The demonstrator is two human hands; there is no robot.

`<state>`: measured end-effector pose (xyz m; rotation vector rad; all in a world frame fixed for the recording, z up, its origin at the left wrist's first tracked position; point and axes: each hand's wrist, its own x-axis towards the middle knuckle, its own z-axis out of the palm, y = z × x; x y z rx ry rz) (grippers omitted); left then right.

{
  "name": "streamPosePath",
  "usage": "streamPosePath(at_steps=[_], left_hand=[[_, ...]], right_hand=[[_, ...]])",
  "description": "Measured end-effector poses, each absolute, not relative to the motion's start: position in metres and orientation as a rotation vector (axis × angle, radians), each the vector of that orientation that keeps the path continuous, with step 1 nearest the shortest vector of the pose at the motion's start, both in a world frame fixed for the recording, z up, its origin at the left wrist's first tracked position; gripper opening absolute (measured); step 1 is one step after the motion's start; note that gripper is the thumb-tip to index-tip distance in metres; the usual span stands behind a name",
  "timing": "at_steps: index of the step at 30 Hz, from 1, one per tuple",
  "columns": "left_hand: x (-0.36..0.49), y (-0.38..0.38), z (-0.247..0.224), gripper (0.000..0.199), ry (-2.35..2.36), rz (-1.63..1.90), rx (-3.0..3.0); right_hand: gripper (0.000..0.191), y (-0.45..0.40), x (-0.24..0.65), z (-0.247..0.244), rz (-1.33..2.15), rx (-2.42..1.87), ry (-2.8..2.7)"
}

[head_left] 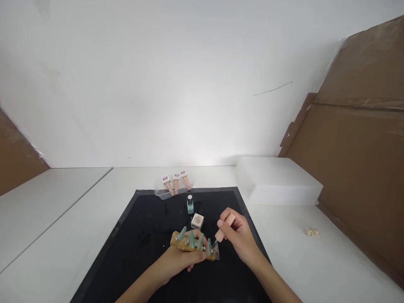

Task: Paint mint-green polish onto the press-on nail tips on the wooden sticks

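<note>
My left hand is closed around a yellow-brown nail display stand, low over the black mat. Several long green false nails stick up from the stand on silvery ball mounts, and a clear false nail sits at its right end. In my right hand, pinched between thumb and fingers, is a nail polish brush with a pale pink handle. Its dark tip is at the right end of the stand, by the rightmost green nail; whether it touches is too small to tell. A whitish square block lies just beyond my left hand.
A mint-green polish bottle stands on the black mat. Behind it, a clear tray holds three pink-handled bottles. A white box and small beige rings are at right. Cardboard borders the right side.
</note>
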<state>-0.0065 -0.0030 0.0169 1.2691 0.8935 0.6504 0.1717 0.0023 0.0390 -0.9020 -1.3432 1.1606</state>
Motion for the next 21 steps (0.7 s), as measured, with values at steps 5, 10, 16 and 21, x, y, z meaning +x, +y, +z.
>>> streamPosePath(at_steps=[5,10,16,21], left_hand=[[-0.0075,-0.0029,0.0164,0.013,0.877,0.621,1.257],[-0.0057,-0.0018,0.0210,0.013,0.863,0.600,1.250],[-0.0033,-0.0029,0.0241,0.013,0.917,0.589,1.329],[-0.0039,-0.0015,0.0193,0.009,0.908,0.575,1.354]], right_hand=[[0.027,-0.0023,0.1694,0.0390,1.072,-0.921,-1.591],[0.027,0.0005,0.1687,0.0346,0.862,-0.968,-1.592],[0.032,0.0004,0.1725,0.0366,0.893,-0.883,-1.488],[0.035,-0.0025,0.1700,0.0381,0.967,-0.863,-1.684]])
